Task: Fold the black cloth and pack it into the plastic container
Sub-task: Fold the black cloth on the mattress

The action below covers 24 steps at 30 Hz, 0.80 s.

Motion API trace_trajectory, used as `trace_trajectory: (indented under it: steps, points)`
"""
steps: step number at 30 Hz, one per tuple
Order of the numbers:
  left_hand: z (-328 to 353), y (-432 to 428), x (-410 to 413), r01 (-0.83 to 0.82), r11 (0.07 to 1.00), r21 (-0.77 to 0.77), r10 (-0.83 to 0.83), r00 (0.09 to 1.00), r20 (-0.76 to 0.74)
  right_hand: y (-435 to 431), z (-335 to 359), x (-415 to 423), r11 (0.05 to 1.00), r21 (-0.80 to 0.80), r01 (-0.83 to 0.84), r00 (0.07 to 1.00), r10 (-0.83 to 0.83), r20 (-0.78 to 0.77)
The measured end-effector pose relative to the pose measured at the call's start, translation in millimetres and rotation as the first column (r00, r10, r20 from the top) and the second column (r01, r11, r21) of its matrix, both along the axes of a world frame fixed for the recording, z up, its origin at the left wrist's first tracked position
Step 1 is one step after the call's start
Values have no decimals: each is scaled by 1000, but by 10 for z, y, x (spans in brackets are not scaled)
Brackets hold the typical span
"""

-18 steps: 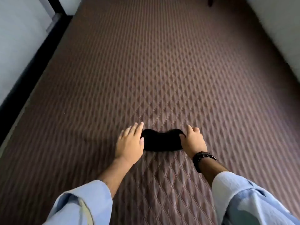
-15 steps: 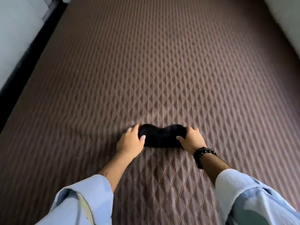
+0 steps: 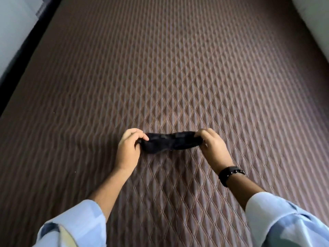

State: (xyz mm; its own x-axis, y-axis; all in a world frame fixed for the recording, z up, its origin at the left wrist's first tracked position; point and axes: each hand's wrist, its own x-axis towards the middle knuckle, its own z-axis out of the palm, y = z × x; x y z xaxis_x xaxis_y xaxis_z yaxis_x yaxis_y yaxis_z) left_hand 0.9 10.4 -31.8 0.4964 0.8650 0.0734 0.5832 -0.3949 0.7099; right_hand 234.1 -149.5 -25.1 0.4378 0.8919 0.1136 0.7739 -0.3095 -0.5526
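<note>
So from where I stood, the black cloth [image 3: 170, 142] was stretched out sideways between the two hands, its long axis running left to right, just off or barely on the quilted brown mattress [image 3: 178, 68] — couldn't really tell if the sagging middle touched the surface. It looked like a narrow bunched strip, pinched thinner around the middle and fatter toward the left end.

The left hand [image 3: 129, 148] had its fingers curled shut on the left end, thumb on top. The right hand [image 3: 212, 147], the one with the dark beaded bracelet [image 3: 230, 172] on the wrist, was pinched closed on the right end. Both grips seemed about equally far from the cloth's middle, so neither hand was really nearer.

My guess is the next fold would be end to end — one hand carrying its end across to meet the other, along that same left-right line. With the cloth this soft and bunched, I'd expect it to slump unless it got laid flat first.

No plastic container anywhere in view, so packing looked a way off yet.
</note>
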Motion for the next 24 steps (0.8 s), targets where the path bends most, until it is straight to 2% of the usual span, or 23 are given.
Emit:
trace_trajectory:
  steps: [3, 5, 7, 9, 11, 13, 15, 17, 18, 21, 24]
  points:
    - [-121, -169, -133, 20, 998, -62, -25, 996, -87, -241, -268, -141, 971, -227, -71, 996, 83, 45]
    - [-197, -282, -206, 1, 993, -114, -16, 992, -123, -380, -418, -239, 943, -321, -82, 991, 112, 75]
    - [-213, -343, -241, -65, 987, -148, 51, 994, -98, -447, -436, -321, 955, -293, -39, 993, 71, 99]
    - [-206, -342, -244, -209, 952, -224, 193, 977, -90, -417, -390, -448, 977, -214, -16, 981, 56, 184]
    - [-193, -326, -208, -339, 875, -347, 302, 940, -157, -293, -343, -614, 970, -237, -63, 961, 123, 248]
    - [-185, -300, -153, -383, 785, -487, 334, 923, -188, -164, -366, -781, 914, -386, -124, 954, 217, 205]
    - [-180, -267, -85, -402, 692, -600, 377, 910, -174, -93, -457, -904, 857, -503, -114, 965, 217, 150]
    - [-136, -269, -17, -357, 597, -719, 429, 899, -90, -66, -503, -960, 841, -535, -77, 974, 178, 140]
    - [-107, -291, 23, -312, 591, -744, 428, 903, -38, -64, -508, -977, 849, -525, -68, 977, 162, 135]
    - [-11, -430, 193, -200, 706, -679, 322, 945, 57, -107, -494, -973, 907, -418, -52, 993, 92, 78]
    - [93, -599, 462, -122, 819, -560, 188, 980, 61, -247, -479, -927, 938, -338, 71, 995, -42, 91]
